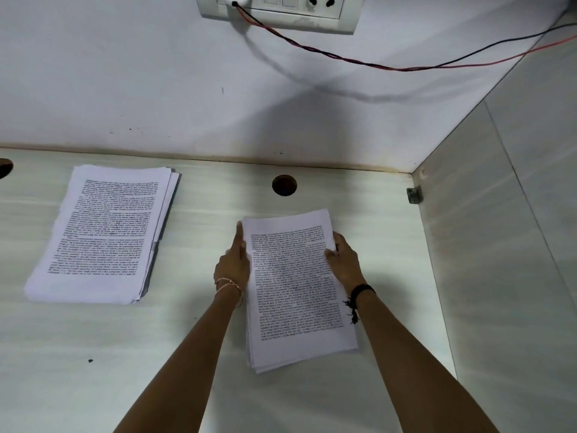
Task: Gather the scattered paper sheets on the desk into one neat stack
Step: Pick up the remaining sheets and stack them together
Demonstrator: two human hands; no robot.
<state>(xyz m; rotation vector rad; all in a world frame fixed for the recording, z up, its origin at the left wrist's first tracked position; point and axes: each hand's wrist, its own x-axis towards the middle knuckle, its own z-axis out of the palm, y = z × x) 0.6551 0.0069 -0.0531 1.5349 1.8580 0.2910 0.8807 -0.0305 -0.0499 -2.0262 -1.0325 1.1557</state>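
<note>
A small stack of printed paper sheets (296, 295) lies on the pale desk (93, 354) at centre right, its lower edges slightly fanned. My left hand (234, 260) presses flat against the stack's left edge, fingers straight. On the stack's right edge my right hand (343, 259) grips, thumb on top of the sheets. A second, thicker pile of printed sheets (106, 232) rests at the left of the desk, its right edges uneven, apart from both hands.
A round cable hole (284, 185) opens in the desk just beyond the held stack; another (4, 167) shows at the far left edge. A wall rises behind, with a socket panel (278, 10) and a red-black wire (390, 65). A side panel (499, 245) closes the right.
</note>
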